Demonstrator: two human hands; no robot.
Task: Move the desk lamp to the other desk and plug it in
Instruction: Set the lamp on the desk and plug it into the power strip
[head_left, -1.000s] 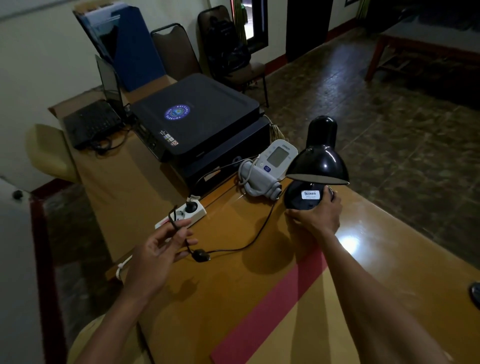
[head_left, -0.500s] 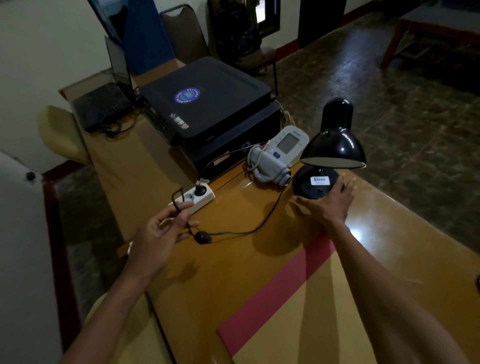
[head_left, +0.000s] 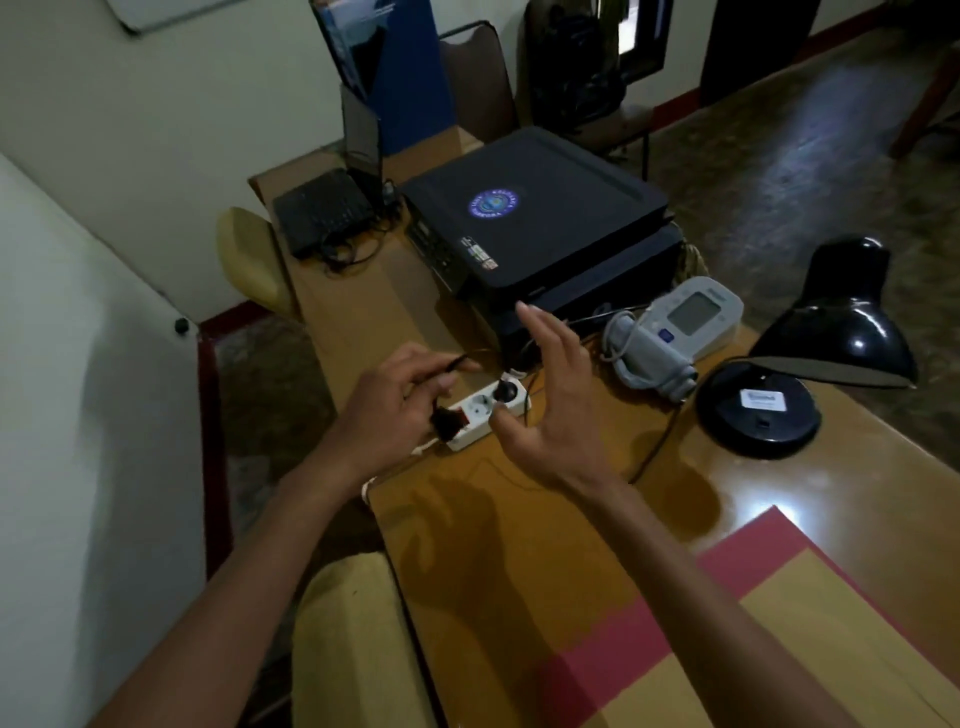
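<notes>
On the desk (head_left: 571, 545), lamp (head_left: 810, 374) (unheld) right of right hand (head_left: 550, 415)

The power strip (head_left: 480, 413) lay between my hands; the lamp (head_left: 810, 379) stood right of my right hand (head_left: 550, 410), the printer (head_left: 540, 218) behind.

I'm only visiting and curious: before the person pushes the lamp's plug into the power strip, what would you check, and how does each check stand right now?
1. Desk lamp set down on the desk, upright: ok.
2. Plug held in the left hand: ok.
3. A free socket on the power strip: ok, the middle one is empty; the far one is taken.
4. Plug pins lined up with the socket: cannot tell, the fingers hide them.
5. Right hand steadying the strip: not ok, it is open above it, apart.
6. Cord slack from lamp to plug: ok, it lies loose on the desk.
</notes>
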